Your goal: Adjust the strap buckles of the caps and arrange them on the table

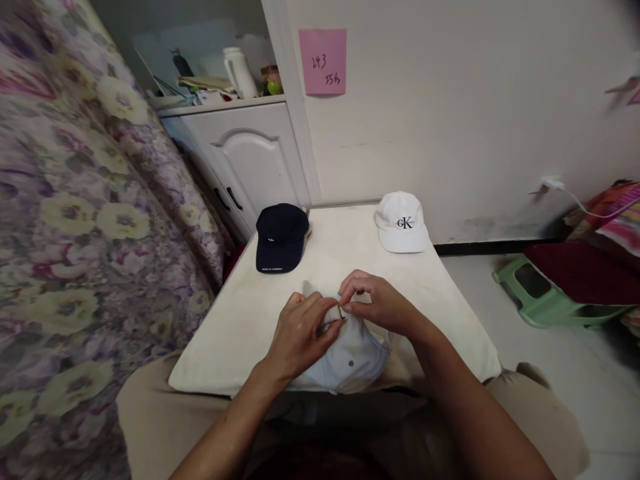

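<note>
A pale blue cap [357, 360] lies on the near part of the cream table [240, 320], right in front of me. My left hand [300, 333] and my right hand [375, 303] meet over its back. Both pinch the cap's strap and its small metal buckle [341, 313] between thumb and fingers. Much of the cap is hidden under my hands. A navy cap [281, 237] rests at the table's far left corner, and a white cap with a dark logo [401, 222] sits at the far right corner.
A flowered bedspread [75, 220] fills the left side. Beyond the table stand a white cabinet [240, 160] with clutter on top and a wall bearing a pink note [323, 61]. A green stool [545, 300] with a dark red cushion stands on the floor at right.
</note>
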Demonstrator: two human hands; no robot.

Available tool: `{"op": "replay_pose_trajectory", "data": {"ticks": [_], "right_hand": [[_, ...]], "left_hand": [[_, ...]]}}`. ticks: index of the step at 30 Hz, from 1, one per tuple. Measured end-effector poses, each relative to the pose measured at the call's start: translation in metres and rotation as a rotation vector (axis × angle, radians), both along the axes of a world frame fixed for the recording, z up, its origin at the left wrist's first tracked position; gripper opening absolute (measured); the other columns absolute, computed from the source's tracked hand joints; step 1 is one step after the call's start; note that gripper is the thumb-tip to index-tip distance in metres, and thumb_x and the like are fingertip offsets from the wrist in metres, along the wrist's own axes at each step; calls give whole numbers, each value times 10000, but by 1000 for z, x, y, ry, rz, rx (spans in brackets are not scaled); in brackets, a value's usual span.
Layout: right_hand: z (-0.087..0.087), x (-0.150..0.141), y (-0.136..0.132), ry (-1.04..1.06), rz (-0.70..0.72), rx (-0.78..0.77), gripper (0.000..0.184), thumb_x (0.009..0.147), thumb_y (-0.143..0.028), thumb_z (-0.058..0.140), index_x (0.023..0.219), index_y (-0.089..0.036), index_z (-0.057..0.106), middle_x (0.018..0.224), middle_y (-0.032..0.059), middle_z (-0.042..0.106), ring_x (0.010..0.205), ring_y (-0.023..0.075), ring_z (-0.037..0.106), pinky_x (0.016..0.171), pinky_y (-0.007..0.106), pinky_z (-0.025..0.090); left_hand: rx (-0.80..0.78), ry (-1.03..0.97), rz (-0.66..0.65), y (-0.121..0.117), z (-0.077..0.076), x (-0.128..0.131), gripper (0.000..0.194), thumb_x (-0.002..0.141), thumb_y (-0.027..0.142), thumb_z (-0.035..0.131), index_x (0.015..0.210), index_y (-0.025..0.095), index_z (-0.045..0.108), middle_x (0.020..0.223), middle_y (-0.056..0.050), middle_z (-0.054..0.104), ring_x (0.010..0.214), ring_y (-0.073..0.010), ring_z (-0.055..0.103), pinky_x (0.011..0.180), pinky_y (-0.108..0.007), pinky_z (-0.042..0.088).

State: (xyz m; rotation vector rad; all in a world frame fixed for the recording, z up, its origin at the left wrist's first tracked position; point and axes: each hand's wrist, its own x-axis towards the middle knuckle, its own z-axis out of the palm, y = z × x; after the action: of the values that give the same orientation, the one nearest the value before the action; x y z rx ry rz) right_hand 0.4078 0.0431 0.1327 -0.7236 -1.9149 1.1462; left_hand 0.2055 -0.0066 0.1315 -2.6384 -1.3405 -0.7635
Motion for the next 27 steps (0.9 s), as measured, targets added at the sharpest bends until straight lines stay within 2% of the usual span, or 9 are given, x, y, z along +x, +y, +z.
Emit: {"op": "replay_pose_trajectory", "data": {"ticks": [3, 7, 9, 12, 15, 20, 27], "right_hand": [[-4, -2, 2, 100, 113, -141, 52, 790, -146, 681, 797, -184, 647, 958, 29, 652, 916, 168, 609, 868, 326, 461], [-10, -3, 5, 166, 189, -390, 189, 766, -263, 754, 867, -177, 619, 802, -5, 634, 728, 135, 583, 661, 254, 449], [-10, 2, 7, 137, 167, -415, 235, 782, -313, 755, 929, -176, 633, 732, -24, 608, 661, 120, 550, 596, 231, 412], [-9, 13, 11, 76, 152, -380, 266, 837, -377, 710, 1001, -171, 666, 768, -5, 630, 685, 127, 562, 607, 238, 426], [-8, 21, 15, 59, 262, -415, 288, 833, -380, 718, 1026, -168, 692, 864, 23, 670, 764, 143, 597, 685, 259, 466], [-13, 14, 17, 88, 396, -549, 266, 780, -336, 765, 954, -143, 708, 817, 12, 672, 696, 111, 577, 666, 240, 458], [-20, 3, 16, 93, 418, -637, 228, 727, -306, 792, 830, -141, 671, 663, -40, 600, 569, 76, 490, 557, 206, 393]], "left_hand": [[-15, 1, -29, 0, 0, -1, 216, 911, 257, 586, 1118, 198, 601, 786, -10, 615, 702, -191, 556, 696, -352, 345], [-48, -21, -57, 0, 0, -2, 227, 906, 262, 601, 1124, 198, 613, 792, -9, 619, 700, -187, 548, 694, -347, 345], [-66, -80, -59, 0, 1, -4, 207, 898, 263, 625, 1094, 195, 621, 803, -11, 630, 720, -186, 554, 702, -342, 350], [-92, -196, -64, 0, 2, -7, 204, 885, 257, 661, 1075, 193, 626, 840, -17, 651, 768, -185, 567, 726, -334, 366], [-135, -261, -75, 0, 4, -11, 203, 876, 239, 676, 1071, 193, 638, 872, -21, 664, 801, -185, 569, 751, -329, 380], [-193, -259, -99, -2, 8, -13, 181, 867, 224, 680, 1044, 188, 658, 850, -16, 658, 799, -185, 563, 758, -330, 374], [-242, -213, -149, -4, 16, -11, 136, 879, 215, 658, 1014, 204, 655, 841, 6, 652, 761, -166, 552, 742, -323, 351]]}}
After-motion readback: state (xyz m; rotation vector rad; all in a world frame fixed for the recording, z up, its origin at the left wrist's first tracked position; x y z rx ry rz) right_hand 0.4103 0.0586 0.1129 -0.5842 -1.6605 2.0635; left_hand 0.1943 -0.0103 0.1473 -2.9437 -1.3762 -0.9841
